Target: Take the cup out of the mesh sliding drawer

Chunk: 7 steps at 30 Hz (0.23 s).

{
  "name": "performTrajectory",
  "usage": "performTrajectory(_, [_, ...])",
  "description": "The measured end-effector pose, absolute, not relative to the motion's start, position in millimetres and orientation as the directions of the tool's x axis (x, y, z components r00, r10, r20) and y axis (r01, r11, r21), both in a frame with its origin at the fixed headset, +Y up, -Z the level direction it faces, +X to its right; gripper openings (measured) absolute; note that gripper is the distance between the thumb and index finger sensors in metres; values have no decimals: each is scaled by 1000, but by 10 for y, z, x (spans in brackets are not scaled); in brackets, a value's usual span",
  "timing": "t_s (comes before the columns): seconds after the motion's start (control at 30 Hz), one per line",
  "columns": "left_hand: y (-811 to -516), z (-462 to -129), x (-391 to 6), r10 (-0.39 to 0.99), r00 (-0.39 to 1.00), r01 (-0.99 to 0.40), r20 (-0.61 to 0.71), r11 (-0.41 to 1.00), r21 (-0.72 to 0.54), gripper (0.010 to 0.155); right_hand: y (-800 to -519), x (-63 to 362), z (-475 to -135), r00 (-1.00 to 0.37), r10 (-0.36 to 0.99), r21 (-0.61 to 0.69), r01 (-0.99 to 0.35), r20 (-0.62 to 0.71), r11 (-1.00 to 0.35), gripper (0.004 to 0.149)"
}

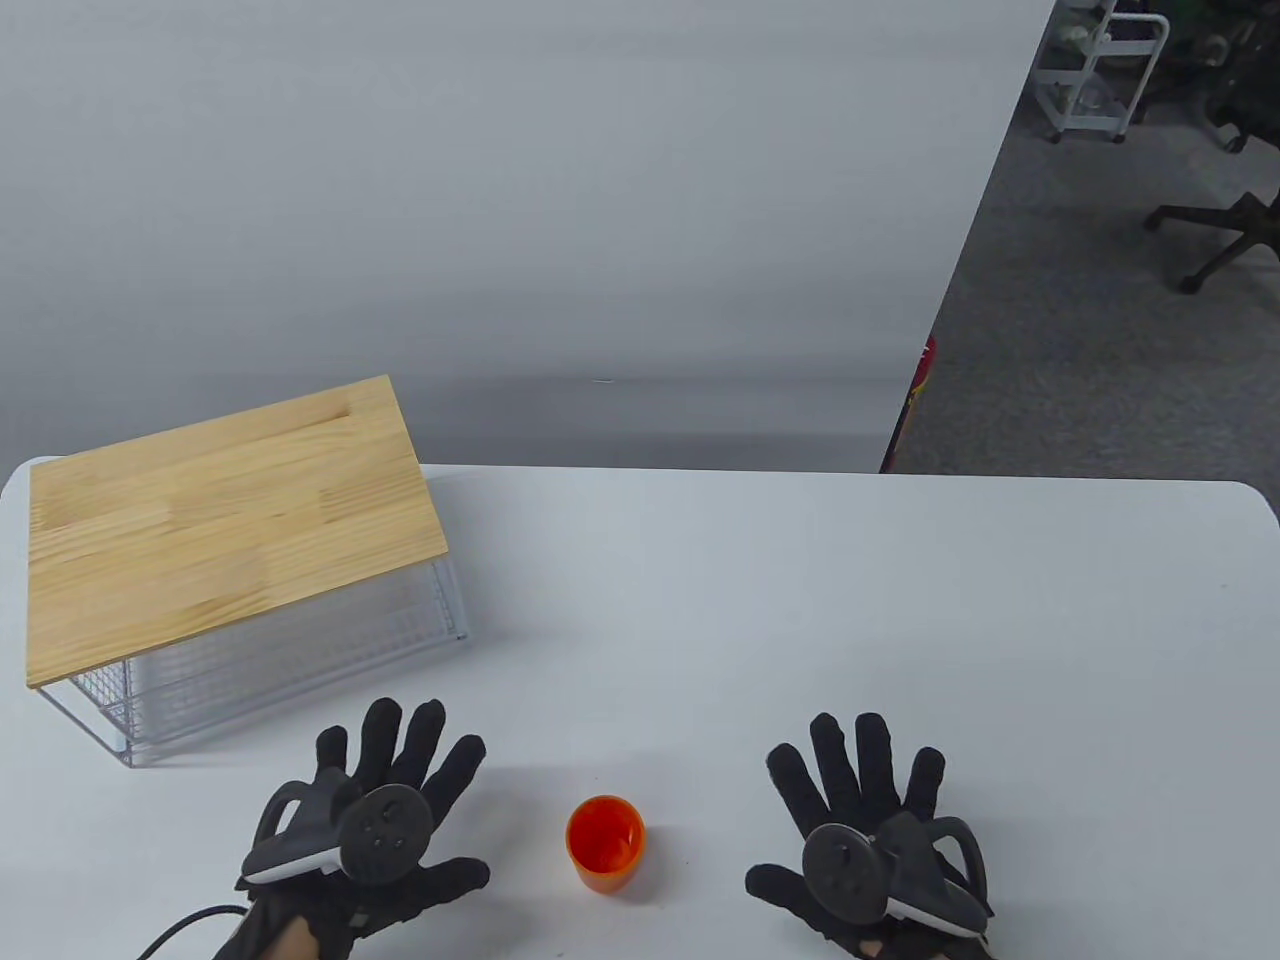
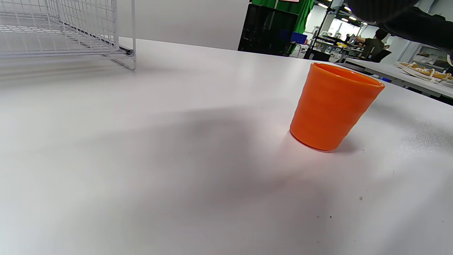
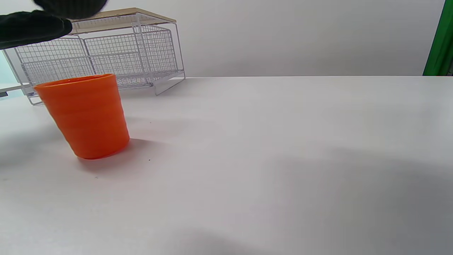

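Observation:
An orange cup (image 1: 605, 842) stands upright on the white table near the front edge, between my two hands. It also shows in the left wrist view (image 2: 332, 106) and in the right wrist view (image 3: 84, 120). The white mesh drawer unit (image 1: 290, 655) with a wooden top (image 1: 225, 525) stands at the back left; its drawer looks pushed in. My left hand (image 1: 400, 790) lies flat with fingers spread, left of the cup and apart from it. My right hand (image 1: 850, 800) lies flat with fingers spread, right of the cup. Both hands hold nothing.
The white table (image 1: 800, 620) reaches to a grey wall at the back. Its right edge borders an office floor with chairs (image 1: 1220, 220). A black cable (image 1: 185, 930) runs off my left wrist at the front left.

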<state>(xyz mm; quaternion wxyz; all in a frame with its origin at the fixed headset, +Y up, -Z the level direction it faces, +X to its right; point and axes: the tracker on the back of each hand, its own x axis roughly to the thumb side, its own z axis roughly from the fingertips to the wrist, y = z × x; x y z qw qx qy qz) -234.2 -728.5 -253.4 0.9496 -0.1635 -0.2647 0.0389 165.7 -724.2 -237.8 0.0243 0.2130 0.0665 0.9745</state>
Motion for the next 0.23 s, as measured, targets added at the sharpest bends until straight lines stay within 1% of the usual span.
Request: performTrajectory(0.23, [-7293,-2540,-2333,158,860,15,486,943,-333,100,-7242,1660,-2383,-909,75,139,-19,410,-990,96])
